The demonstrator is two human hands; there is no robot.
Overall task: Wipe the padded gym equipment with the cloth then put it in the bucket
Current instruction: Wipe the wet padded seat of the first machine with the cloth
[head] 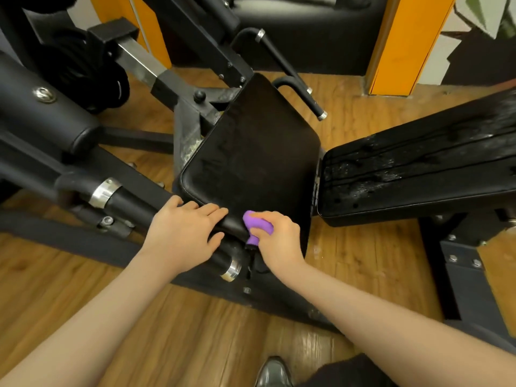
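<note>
1. I look down on a wooden plank floor (195, 331) carrying a black steel gym machine frame (178, 88).
2. To my right sits a long black padded bench (418, 169), its surface streaked with wet patches.
3. In the centre is the black padded seat cushion (251, 152); I can read no brand or label on it.
4. My left hand (184, 233) rests flat on the cushion's near edge, fingers straight.
5. My right hand (276, 238) grips the bunched purple cloth (255, 226), pressed against that same edge.
</note>
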